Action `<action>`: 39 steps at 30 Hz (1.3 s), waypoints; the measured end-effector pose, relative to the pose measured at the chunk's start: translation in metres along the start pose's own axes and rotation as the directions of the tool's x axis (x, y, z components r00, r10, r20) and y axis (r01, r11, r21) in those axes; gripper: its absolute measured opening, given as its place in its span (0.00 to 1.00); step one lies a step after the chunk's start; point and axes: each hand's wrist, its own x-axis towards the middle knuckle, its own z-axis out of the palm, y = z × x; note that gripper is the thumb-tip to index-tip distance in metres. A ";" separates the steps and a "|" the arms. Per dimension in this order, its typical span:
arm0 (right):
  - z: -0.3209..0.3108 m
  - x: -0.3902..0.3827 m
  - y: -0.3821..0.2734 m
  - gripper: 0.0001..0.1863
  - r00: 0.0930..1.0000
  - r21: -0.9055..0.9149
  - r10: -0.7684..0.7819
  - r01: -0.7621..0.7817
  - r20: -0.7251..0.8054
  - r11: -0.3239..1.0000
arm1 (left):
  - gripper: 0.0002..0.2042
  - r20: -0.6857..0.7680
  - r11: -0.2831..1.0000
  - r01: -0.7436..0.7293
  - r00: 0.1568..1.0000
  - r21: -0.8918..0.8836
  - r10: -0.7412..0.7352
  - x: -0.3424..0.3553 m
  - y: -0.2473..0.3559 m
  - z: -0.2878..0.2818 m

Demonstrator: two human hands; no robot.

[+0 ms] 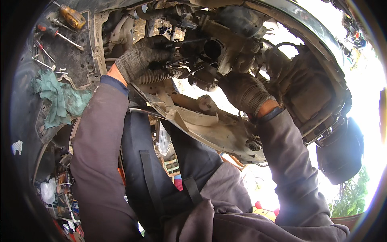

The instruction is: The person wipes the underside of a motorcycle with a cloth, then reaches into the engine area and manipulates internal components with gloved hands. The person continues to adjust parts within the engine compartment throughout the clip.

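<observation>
Both my hands wear dirty grey gloves and reach into an open engine bay. Between them sits a black engine part [196, 51] with a round, dark opening facing me. My left hand [143, 56] is closed at this part's left end, its fingers curled toward it. From the lower right my right hand [246, 92] closes on the part's underside, its fingertips lost in shadow. Below my left hand runs a ribbed grey hose [155, 76]. A dusty metal crossmember [201, 121] passes beneath both hands, nearer my body.
Screwdrivers, one amber-handled [73, 17] and one red-and-black [47, 29], lie on the ledge at the far left. A green rag [60, 97] and loose bolts [61, 71] are near them. A headlight housing [310, 92] stands at right. Cluttered supplies [66, 193] lie lower left.
</observation>
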 end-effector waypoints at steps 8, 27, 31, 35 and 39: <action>0.003 -0.013 0.004 0.13 1.000 0.036 -0.017 0.018 -0.020 0.999 | 0.21 0.268 0.340 -0.466 0.829 0.817 0.491 -0.005 -0.007 -0.004; -0.007 -0.022 0.008 0.11 0.995 0.037 -0.017 0.021 -0.094 0.999 | 0.13 -0.732 0.944 -0.316 0.664 -0.093 0.150 -0.186 -0.015 -0.012; 0.001 -0.023 0.017 0.20 0.993 -0.062 -0.106 0.103 -0.046 0.993 | 0.12 -0.706 0.745 -0.467 0.708 -0.477 -0.007 -0.272 -0.052 -0.015; 0.004 -0.022 0.017 0.27 0.987 -0.127 -0.150 0.142 -0.056 0.982 | 0.08 -0.901 0.708 -0.607 0.424 -0.362 -0.097 -0.288 -0.100 -0.023; 0.000 -0.019 0.016 0.20 0.909 -0.185 -0.346 0.309 -0.231 0.933 | 0.06 -0.959 0.685 -0.672 0.202 -0.282 -0.197 -0.282 -0.137 -0.035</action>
